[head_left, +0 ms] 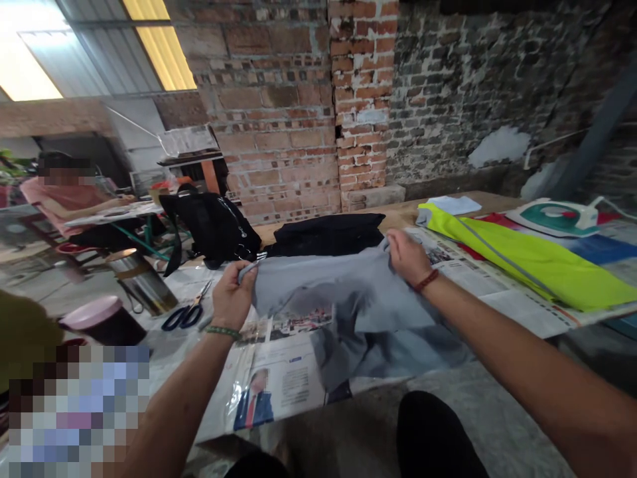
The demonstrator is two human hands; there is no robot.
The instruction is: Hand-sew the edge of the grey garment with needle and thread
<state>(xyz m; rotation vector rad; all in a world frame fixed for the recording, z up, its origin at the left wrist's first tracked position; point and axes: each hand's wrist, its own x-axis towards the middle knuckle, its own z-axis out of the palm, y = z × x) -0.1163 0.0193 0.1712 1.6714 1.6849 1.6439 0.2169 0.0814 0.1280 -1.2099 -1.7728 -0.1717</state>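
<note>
A grey piece of cloth (318, 272) is stretched between my two hands above a table covered with newspaper. My left hand (233, 295) grips its left upper edge, fingers closed round the fabric. At the upper right, my right hand (407, 257) pinches the other edge. The lower part of the cloth lies crumpled on the newspaper (291, 388) near the table's front edge. Dark-handled scissors (185, 315) lie left of my left hand. Folded black cloth (328, 232) rests just beyond the grey fabric.
A black backpack (212, 226), a metal flask (142, 282) and a dark pink-lidded container (107, 322) stand at left. On the right lie a yellow-green garment (517, 255) and a green-white iron (555, 216). A person (74, 199) sits at another table. Brick walls rise behind.
</note>
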